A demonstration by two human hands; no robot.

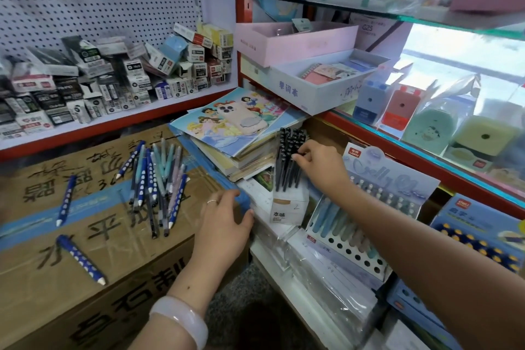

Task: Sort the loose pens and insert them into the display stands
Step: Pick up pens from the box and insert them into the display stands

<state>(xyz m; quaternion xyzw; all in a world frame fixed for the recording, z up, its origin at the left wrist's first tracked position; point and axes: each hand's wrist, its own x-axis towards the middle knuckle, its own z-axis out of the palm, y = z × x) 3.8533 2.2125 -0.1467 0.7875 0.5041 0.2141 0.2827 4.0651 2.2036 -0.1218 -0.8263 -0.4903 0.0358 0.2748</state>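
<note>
At the crowded shelf corner, your right hand [319,163] pinches a black pen among those in the white stand [289,204], while your left hand [225,223] rests open on the cardboard box [93,278]. Seating it looks underway; next, pick from the loose pens [157,179] on the box.

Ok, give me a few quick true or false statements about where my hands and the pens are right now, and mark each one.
1. The right hand is at the black pens standing in the white stand. True.
2. The left hand holds a blue dotted pen. False: it holds no pen and rests at the edge of the cardboard box.
3. A pile of loose pens lies on the cardboard box. True.
4. The phone lies on the cardboard box. False: it lies on the stack of books.
5. The pastel pen stand has every hole filled. False: several front holes are empty.
</note>
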